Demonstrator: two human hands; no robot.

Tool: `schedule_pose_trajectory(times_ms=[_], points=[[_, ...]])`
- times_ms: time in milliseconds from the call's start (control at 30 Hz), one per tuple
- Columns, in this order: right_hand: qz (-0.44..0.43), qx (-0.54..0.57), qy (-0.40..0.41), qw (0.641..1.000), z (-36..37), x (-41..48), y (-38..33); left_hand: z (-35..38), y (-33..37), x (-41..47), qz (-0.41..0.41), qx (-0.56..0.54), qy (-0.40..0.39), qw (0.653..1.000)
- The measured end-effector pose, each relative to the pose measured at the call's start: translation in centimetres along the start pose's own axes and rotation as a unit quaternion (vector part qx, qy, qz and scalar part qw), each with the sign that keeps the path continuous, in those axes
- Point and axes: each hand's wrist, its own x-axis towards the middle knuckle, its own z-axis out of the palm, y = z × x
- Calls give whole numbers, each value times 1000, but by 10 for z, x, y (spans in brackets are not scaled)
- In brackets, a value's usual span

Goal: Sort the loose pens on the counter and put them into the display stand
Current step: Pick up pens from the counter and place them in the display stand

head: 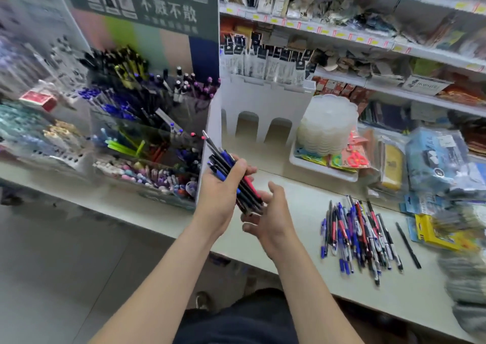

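Observation:
My left hand (222, 188) grips a bundle of pens (231, 172), black, blue and red, their tips pointing up and left toward the display stand (147, 133). My right hand (271, 212) is just below the bundle's lower end, its fingers relaxed and spread, touching or nearly touching the pen ends. The stand is clear and tiered, filled with blue, black, green and pastel pens. A pile of loose pens (360, 236) lies on the pale counter (302, 264) to the right, with a single black pen (408, 245) beside it.
A white divider stand (263, 112) rises behind my hands. To its right sit stacked clear plastic lids (327, 122) in a white tray (320, 168). Packaged goods (434, 157) and a yellow pack (436, 233) crowd the counter's right end. Stocked shelves (342, 33) fill the back.

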Motion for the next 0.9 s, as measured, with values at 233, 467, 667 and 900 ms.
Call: schedule_pose_trajectory(times_ms=[233,467,667,900], points=[[-11,-42,-36,998,58,-2,-1,-21,13,-4,-9,114,43,992],[-93,-362,-62,925,73,16,-47,-51,50,31,-13,145,35,989],[-290,-256,17,922,92,41,-76,-70,73,59,-50,106,-40,992],[-255,-206,-72,942,125,55,-82,-90,85,75,-76,121,-129,981]])
